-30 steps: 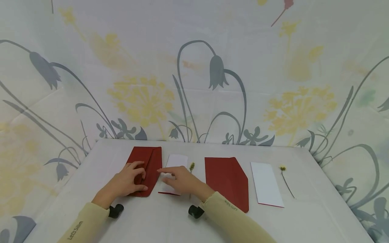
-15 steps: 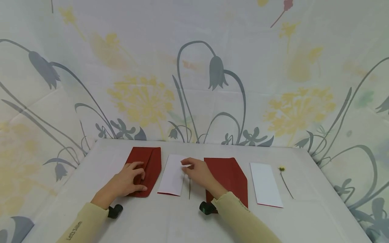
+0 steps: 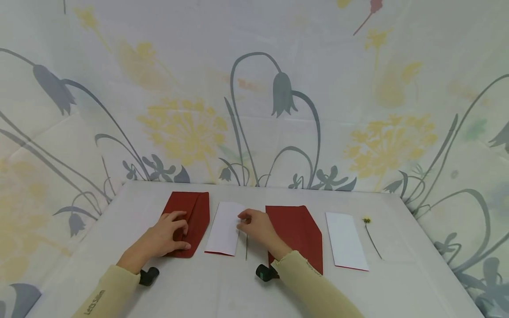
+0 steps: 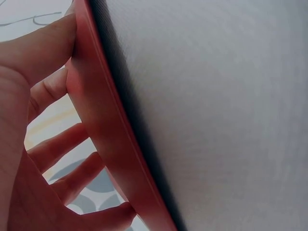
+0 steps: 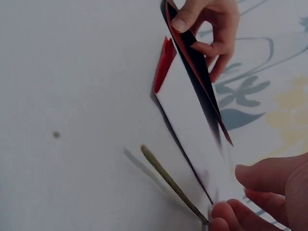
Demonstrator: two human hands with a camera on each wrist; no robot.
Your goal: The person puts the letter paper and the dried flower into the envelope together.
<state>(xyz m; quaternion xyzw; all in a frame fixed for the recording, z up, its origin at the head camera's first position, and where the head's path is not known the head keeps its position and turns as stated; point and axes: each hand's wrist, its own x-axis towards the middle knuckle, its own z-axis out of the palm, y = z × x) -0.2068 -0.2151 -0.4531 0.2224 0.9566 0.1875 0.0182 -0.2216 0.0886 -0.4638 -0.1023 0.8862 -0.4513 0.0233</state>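
Observation:
My left hand (image 3: pixel 171 234) rests with fingertips and thumb on the left red envelope (image 3: pixel 200 221), whose flap is folded over. In the left wrist view, the fingertips touch the red face (image 4: pixel 108 110). Beside that envelope lies a folded white card (image 3: pixel 222 229) with a red inside. My right hand (image 3: pixel 260 229) is at the card's right edge. Below it shows a flower stem (image 3: pixel 246 249); its flower head is hidden. In the right wrist view, thumb and fingers are apart, with fingertips close to the stem (image 5: pixel 173 185). Whether they touch it I cannot tell.
Another red envelope (image 3: pixel 296 234) lies partly under the right forearm. Farther right are a second white card (image 3: pixel 346 240) and a yellow flower (image 3: pixel 373 238) on a thin stem. A floral cloth (image 3: pixel 254 132) hangs behind the white table (image 3: pixel 226 291).
The right hand has drawn back rightward from over the white card to its right edge, uncovering the card and covering the flower head. The left hand stays on the red envelope.

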